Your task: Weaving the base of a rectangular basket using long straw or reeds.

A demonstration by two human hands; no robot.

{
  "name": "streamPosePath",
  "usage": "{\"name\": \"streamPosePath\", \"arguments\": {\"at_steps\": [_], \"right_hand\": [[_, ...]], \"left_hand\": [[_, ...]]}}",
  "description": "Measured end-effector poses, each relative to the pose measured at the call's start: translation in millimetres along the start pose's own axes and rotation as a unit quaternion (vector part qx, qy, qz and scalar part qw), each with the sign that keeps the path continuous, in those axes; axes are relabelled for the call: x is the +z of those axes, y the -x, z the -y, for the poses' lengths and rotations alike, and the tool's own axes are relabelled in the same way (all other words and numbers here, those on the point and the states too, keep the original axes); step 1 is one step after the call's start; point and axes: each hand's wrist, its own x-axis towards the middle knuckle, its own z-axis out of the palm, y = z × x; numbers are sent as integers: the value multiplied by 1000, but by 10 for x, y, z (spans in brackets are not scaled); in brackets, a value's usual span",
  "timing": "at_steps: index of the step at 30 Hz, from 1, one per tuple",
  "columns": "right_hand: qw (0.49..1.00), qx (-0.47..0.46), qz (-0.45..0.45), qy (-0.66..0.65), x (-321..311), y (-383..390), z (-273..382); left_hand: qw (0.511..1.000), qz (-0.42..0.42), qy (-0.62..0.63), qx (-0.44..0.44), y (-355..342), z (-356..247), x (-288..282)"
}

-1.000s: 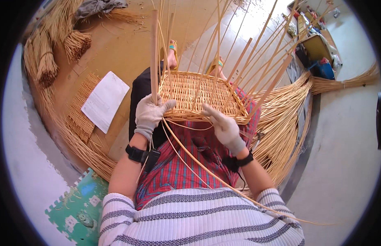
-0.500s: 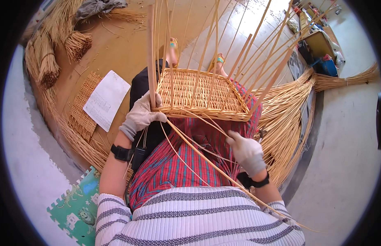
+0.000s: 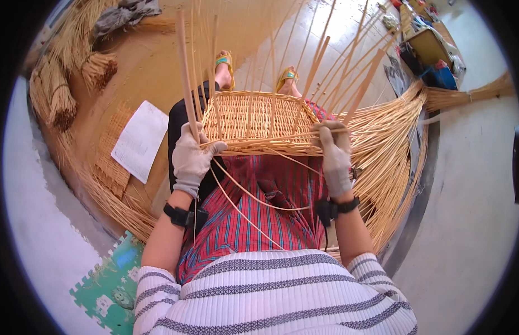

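Observation:
A woven wicker basket [image 3: 259, 114] with a flat base lies over my lap, and tall upright stakes [image 3: 311, 75] stand around its edge. My left hand [image 3: 193, 156], in a pale glove, is closed on its near left corner, against a thick corner post [image 3: 187, 72]. At the near right corner, my gloved right hand [image 3: 334, 151] has its fingers closed round wicker strands [image 3: 290, 137] that run along the near edge. Loose thin strands [image 3: 259, 202] hang from that edge over the red checked cloth [image 3: 270, 229]. The fingertips of my right hand are partly blurred.
A large fan of wicker rods [image 3: 382, 162] lies to the right. Wicker bundles [image 3: 61, 95] are at the far left. A paper sheet [image 3: 139, 139] rests by a woven panel [image 3: 111, 151]. A green foam mat [image 3: 111, 287] is at lower left; a cluttered box [image 3: 429, 47] stands far right.
My right hand has moved up and away from me to the near right corner, bringing strands along the basket's near edge. The basket has shifted slightly left, and my left hand still holds its corner.

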Motion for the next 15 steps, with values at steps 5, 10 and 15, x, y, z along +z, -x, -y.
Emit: {"name": "streamPosePath", "arguments": {"at_steps": [5,10,15], "right_hand": [[999,-22,35,29,130,-52,41],[908,-152,227,319,643,-584,743],[849,-353,185,347,1175,-1268,565]], "left_hand": [[910,-161,-263,276,210,-233,19],[892,17,-287,350,277,-291,457],[885,16,-354,302,204,-109,745]]}}
